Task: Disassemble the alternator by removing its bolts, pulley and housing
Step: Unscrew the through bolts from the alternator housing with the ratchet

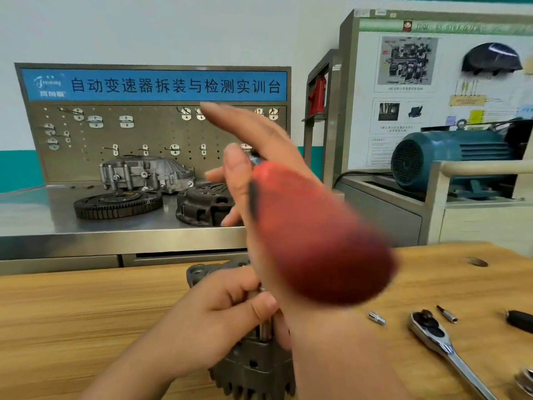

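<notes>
The left hand (219,316) sits right on top of the alternator (253,368). Its forearm comes in from the lower left, and its curled fingers and thumb pinch an upright metal rod (264,330). The right hand (259,140) hangs well above the alternator, blurred. Its forefinger is stretched up, the other fingers are fanned out, and the thumb is pressed along a red tool handle (317,241) across the palm. Its forearm rises just right of the alternator.
</notes>
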